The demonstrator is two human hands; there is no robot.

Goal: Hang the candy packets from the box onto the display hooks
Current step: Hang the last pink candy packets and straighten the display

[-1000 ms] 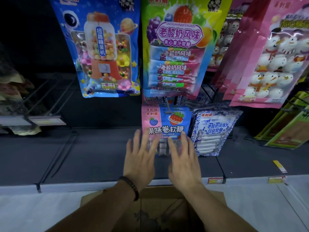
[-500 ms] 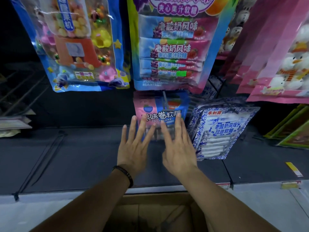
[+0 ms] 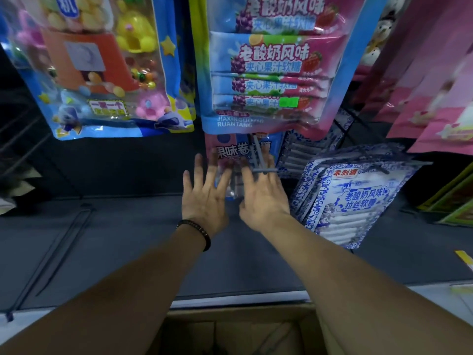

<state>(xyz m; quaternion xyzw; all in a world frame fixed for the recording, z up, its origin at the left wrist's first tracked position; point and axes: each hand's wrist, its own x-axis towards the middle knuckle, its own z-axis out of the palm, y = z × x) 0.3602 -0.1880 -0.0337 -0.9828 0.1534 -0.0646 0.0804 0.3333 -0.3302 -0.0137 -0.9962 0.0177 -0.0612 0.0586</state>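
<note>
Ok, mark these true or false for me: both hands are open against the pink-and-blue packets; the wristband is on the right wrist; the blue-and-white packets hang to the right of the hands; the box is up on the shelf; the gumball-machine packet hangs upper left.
1. Both hands are open, fingers spread at the pink-and-blue packets. True: left hand and right hand grip nothing.
2. The wristband is on the right wrist. False: the black wristband is on the left wrist.
3. The blue-and-white packets hang right of the hands. True.
4. The box is on the shelf. False: the cardboard box sits below the shelf edge, under the forearms.
5. The gumball-machine packet hangs upper left. True.
</note>
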